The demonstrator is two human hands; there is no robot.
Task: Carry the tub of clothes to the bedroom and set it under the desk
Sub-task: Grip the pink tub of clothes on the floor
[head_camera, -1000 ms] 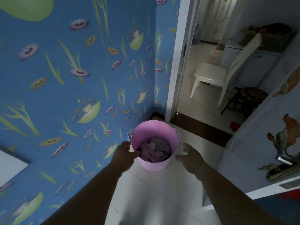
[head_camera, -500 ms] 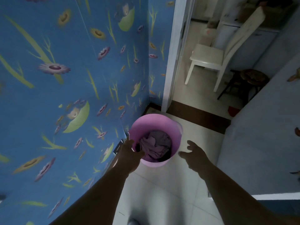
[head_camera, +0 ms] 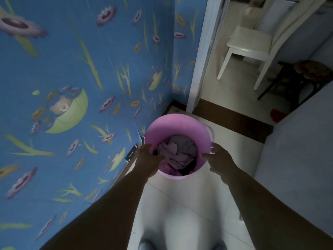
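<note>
A pink round tub point(head_camera: 180, 121) stands on the pale tiled floor in the corner beside the blue wall. Crumpled purple-grey clothes point(head_camera: 178, 150) lie inside it. My left hand point(head_camera: 147, 159) is on the tub's left rim, fingers curled over the edge into the tub. My right hand point(head_camera: 219, 159) is at the right rim with fingers spread, its thumb against the tub's outer edge. A loop handle point(head_camera: 210, 130) sticks out on the tub's right side.
Blue flowered wallpaper point(head_camera: 72, 87) fills the left. A white door frame point(head_camera: 201, 60) and a dark threshold point(head_camera: 230, 116) lie just beyond the tub. Past them stand a white chair point(head_camera: 248, 42) and a dark stool point(head_camera: 310, 71). A grey panel point(head_camera: 297, 141) closes the right.
Both hands have come in closer to the tub. The left fingers have hooked over the left rim, and the right hand has reached the right rim. The view has dropped lower.
</note>
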